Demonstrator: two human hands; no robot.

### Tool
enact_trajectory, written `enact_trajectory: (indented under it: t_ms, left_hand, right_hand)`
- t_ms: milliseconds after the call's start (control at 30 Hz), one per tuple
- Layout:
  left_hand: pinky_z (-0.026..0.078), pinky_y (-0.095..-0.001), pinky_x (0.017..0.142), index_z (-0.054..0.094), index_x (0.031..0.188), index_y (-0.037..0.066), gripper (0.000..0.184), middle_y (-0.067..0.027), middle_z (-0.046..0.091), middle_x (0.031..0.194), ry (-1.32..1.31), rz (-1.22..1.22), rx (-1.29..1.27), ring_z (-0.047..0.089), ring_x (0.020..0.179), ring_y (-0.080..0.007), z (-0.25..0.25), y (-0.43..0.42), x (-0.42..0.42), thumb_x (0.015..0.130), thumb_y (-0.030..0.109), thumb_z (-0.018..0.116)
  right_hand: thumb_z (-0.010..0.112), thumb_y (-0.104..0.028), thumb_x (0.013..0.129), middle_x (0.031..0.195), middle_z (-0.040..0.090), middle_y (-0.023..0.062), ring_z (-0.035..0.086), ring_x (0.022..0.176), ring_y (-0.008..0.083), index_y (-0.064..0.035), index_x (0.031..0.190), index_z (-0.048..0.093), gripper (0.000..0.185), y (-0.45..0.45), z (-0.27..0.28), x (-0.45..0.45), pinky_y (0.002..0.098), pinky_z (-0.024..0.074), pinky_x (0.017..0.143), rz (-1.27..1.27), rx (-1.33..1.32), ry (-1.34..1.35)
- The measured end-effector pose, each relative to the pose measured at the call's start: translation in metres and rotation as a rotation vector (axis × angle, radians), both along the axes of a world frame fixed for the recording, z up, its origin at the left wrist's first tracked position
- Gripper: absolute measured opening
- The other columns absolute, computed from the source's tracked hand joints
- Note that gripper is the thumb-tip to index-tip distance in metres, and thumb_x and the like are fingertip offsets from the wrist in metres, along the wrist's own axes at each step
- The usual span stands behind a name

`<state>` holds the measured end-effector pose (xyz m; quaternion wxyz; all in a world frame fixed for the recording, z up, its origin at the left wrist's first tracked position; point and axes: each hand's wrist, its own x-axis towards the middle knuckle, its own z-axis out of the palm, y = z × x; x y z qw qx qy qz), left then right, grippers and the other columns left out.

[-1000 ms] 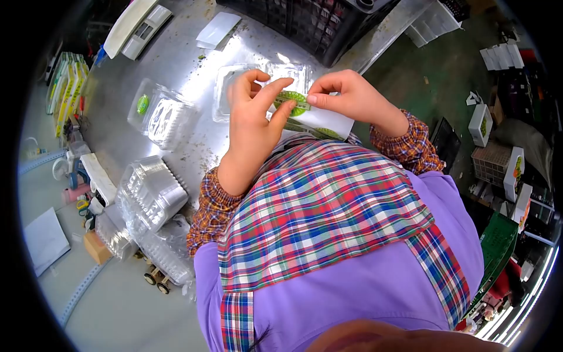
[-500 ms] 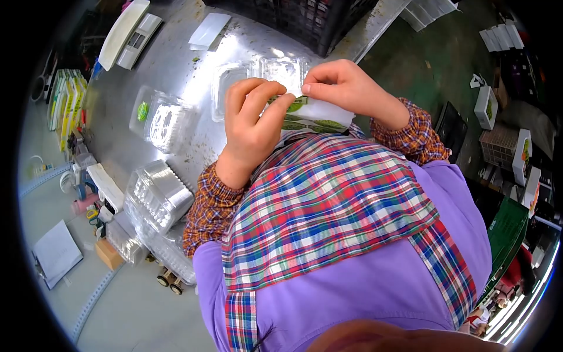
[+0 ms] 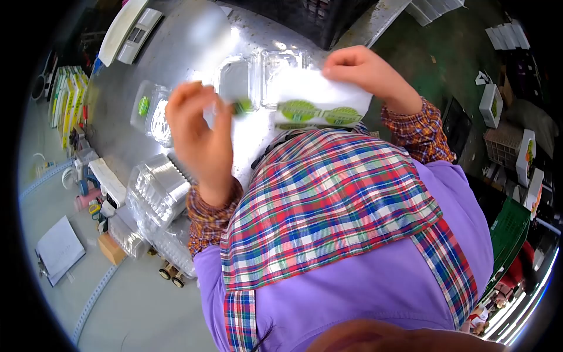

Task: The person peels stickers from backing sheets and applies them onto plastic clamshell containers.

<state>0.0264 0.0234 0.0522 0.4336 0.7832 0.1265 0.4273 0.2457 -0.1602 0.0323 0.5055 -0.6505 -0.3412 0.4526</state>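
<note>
My right hand [image 3: 372, 76] grips the upper edge of a white strip of round green labels [image 3: 302, 110], which hangs in front of the apron. My left hand [image 3: 202, 138] is out to the left, smeared by motion, with its fingers curved. A single green label [image 3: 241, 107], also blurred, shows at its fingertips. Behind the strip lies an open clear plastic clamshell box [image 3: 236, 73] on the metal table [image 3: 252, 29]. Left of it, partly behind my left hand, a clear clamshell box [image 3: 157, 120] bears a green label and has white contents.
A black crate [image 3: 293, 20] stands at the table's far side. Stacked clear clamshell boxes [image 3: 158, 188] sit near my left forearm. At the upper left is a white scale [image 3: 132, 38]. A clipboard with paper [image 3: 60, 249] lies lower left.
My left hand has pulled away leftward from the strip, with a green label at its fingertips. My right hand and the label strip have shifted slightly right, showing more of the strip.
</note>
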Motion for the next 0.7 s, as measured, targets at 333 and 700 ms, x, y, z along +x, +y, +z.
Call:
enact_trajectory:
  t_ms: [333, 700]
  left_hand:
    - [0.051, -0.0317, 0.076, 0.064, 0.101, 0.001, 0.033, -0.0122, 0.066, 0.102, 0.670, 0.238, -0.236, 0.065, 0.080, -0.0219, -0.160, 0.092, 0.040, 0.071, 0.010, 0.073]
    - [0.050, -0.0340, 0.077, 0.064, 0.099, 0.004, 0.033, -0.0124, 0.063, 0.103, 0.766, 0.281, -0.180, 0.062, 0.082, -0.0236, -0.183, 0.102, 0.036, 0.068, 0.011, 0.073]
  right_hand:
    - [0.064, -0.025, 0.090, 0.075, 0.062, -0.0029, 0.054, 0.066, 0.0039, -0.0014, 0.088, 0.067, 0.024, -0.026, -0.038, 0.014, 0.0217, 0.0421, 0.058, -0.077, -0.105, 0.061]
    - [0.064, -0.025, 0.091, 0.077, 0.064, -0.0016, 0.056, 0.066, 0.0050, -0.0008, 0.092, 0.067, 0.025, -0.019, -0.048, 0.016, 0.0223, 0.0443, 0.059, -0.012, -0.106, 0.111]
